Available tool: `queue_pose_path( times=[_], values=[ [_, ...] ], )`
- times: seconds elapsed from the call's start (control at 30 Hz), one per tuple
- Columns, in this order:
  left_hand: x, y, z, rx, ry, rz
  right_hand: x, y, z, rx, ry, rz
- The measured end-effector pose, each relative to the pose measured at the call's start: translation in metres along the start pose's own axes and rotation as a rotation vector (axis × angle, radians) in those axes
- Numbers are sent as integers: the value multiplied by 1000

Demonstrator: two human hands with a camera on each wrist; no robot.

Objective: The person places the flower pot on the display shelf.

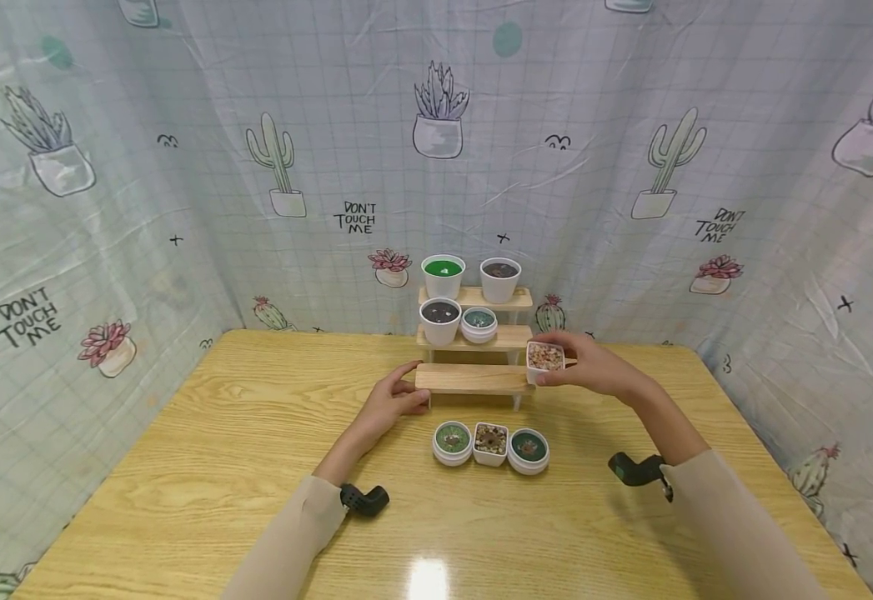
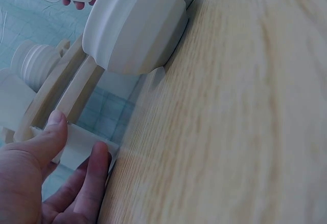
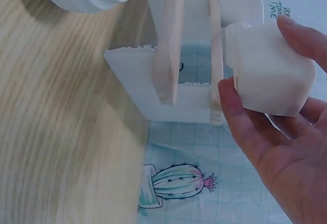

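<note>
A small three-step plant stand (image 1: 474, 377) with wooden boards and white side panels stands on the table. My left hand (image 1: 393, 398) grips the left end of its lowest board, with the thumb by the wood and the fingers against the white side panel (image 2: 82, 144). Beside the right end of that board, my right hand (image 1: 582, 364) holds a square white pot (image 1: 545, 358) filled with light pebbles. In the right wrist view, thumb and fingers pinch this pot (image 3: 273, 70) from opposite sides, close to the boards. Nothing sits on the lowest board.
On the top step are a green-filled white pot (image 1: 444, 277) and a dark-filled one (image 1: 499, 281). The middle step bears a dark-filled pot (image 1: 440, 322) and a low round pot (image 1: 479, 326). In front stand two round pots (image 1: 453, 443) (image 1: 529, 452) flanking a square pebble pot (image 1: 491, 445).
</note>
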State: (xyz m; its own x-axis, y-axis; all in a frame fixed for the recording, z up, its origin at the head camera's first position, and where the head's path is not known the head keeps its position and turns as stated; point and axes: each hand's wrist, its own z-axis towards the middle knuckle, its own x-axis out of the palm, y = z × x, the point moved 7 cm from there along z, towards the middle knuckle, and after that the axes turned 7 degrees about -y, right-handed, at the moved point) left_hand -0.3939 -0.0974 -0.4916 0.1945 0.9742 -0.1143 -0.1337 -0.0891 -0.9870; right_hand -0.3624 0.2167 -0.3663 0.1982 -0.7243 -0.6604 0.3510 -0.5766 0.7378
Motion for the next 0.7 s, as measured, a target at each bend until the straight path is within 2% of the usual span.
queue_pose_path(
  times=[0.7],
  values=[
    [0, 1, 1, -11, -9, -5, -7, -2, 30, 6, -25, 23]
  ],
)
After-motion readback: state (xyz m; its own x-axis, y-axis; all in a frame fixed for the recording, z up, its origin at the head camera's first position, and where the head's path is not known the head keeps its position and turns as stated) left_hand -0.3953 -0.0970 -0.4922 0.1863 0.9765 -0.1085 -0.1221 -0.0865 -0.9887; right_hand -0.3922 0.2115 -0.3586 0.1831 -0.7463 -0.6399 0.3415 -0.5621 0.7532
